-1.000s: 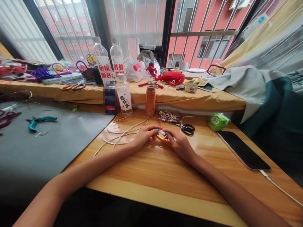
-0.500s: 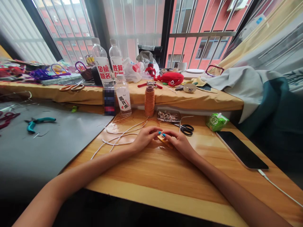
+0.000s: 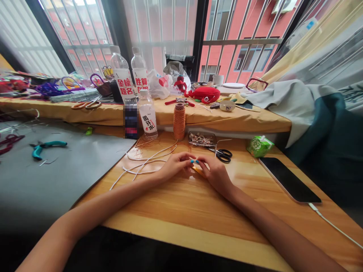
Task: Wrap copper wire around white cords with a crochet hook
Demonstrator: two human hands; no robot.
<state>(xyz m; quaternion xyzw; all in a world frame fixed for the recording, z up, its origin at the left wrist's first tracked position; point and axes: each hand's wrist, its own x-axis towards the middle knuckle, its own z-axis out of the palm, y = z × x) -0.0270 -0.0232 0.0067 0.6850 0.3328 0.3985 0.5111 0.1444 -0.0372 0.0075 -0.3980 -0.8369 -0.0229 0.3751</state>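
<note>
Head view, hands [image 3: 217,173], blue nails [image 3: 197,161] closer

The bare left arm [image 3: 113,196] and right arm [image 3: 269,223] slant inward from the lower corners; left hand [image 3: 176,165] and right hand [image 3: 217,174] meet, fingers [image 3: 187,155] curled, blue-nailed thumbs close together.

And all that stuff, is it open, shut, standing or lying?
Left hand: fingers curled, hold unclear.
Right hand: fingers curled, hold unclear.
White cord: lying in loose loops.
Orange thread cone: upright.
Small water bottle: upright, capped.
Teal-handled pliers: lying open.
Black-handled scissors: lying, blades partly hidden.
Smartphone: screen dark, cable attached.
</note>
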